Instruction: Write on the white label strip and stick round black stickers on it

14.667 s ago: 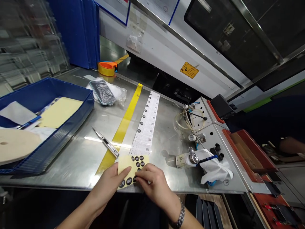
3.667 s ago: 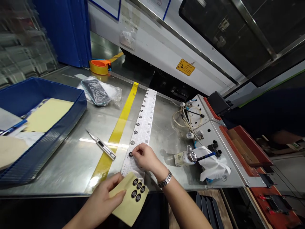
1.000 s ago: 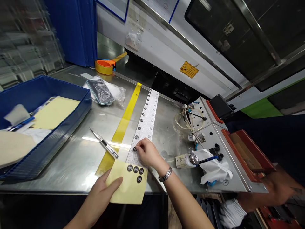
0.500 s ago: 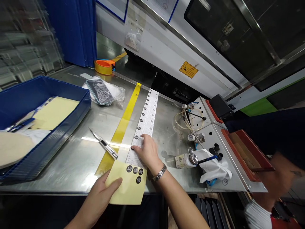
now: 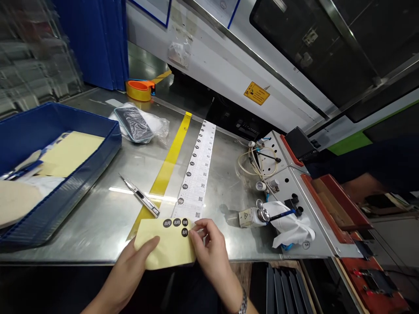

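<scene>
My left hand point(image 5: 132, 266) grips a pale yellow sticker sheet point(image 5: 170, 248) at its lower left, the thumb lying on top. Several round black stickers marked "8月" point(image 5: 176, 222) sit along the sheet's upper right part. At that corner, my right hand point(image 5: 209, 244) has thumb and index finger pinched at the sheet's edge, close beside the stickers; the other fingers are curled. Just beyond the sheet lies a long row of overlapping white labels point(image 5: 198, 174), with round black stickers on their left side. A snap-blade knife point(image 5: 140, 196) rests on the metal table to the left.
A blue bin point(image 5: 85, 170) with a yellow sheet and tools stands at the left. A plastic-wrapped phone point(image 5: 134, 124) and an orange tape dispenser point(image 5: 139, 90) lie farther back. At right are a pump bottle point(image 5: 252, 216), grey control boxes point(image 5: 306, 209) and another person's arm point(image 5: 363, 187).
My right hand has drawn back from the white label row to the yellow sheet's right edge. The sheet has shifted slightly left and up. The other person's hand at right has moved back.
</scene>
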`<state>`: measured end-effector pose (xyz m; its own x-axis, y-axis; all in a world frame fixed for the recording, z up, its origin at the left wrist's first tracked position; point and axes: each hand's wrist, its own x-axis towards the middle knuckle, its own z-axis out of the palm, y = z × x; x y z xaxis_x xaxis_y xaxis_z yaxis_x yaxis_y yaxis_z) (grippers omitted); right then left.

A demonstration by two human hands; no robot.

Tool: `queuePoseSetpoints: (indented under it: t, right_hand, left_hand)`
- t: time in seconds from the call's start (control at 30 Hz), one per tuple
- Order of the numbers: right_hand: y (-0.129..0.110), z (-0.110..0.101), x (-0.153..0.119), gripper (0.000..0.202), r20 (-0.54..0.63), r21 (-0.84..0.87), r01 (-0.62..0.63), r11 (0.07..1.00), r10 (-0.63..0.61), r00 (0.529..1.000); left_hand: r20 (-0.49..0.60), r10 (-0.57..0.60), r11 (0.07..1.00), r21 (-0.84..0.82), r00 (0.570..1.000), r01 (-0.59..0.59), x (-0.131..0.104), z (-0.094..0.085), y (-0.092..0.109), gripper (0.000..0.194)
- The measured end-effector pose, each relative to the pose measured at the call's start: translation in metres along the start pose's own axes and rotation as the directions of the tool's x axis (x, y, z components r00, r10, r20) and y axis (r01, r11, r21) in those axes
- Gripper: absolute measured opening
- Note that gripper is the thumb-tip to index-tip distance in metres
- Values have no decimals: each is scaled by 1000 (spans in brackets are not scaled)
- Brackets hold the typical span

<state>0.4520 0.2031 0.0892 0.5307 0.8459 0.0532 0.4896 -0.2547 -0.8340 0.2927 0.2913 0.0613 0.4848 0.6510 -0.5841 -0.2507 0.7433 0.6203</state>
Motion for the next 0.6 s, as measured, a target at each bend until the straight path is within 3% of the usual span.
queuePoseSetpoints:
  t: [0.17,0.3,0.47,0.6]
  right_hand:
    - [3,7,0,10,32,107,105,989,-109,994]
    - [3,6,2,13,49,196,84,977,-96,994]
    - [1,4,4,14,82,159,71,985,-85,993]
    - [-2,4,6,14,93,69,179,981,-185,978]
  left_hand:
    - [-14,-99,993,-67,995,98,-4,-2,4,95]
    - [15,-158,982,-105,987,159,-4,-4,8,95]
    - [14,-166,978,-127,986,167,-7,0,13,93]
    - [-1,-154,981,-123,988,152,-9,3,14,90]
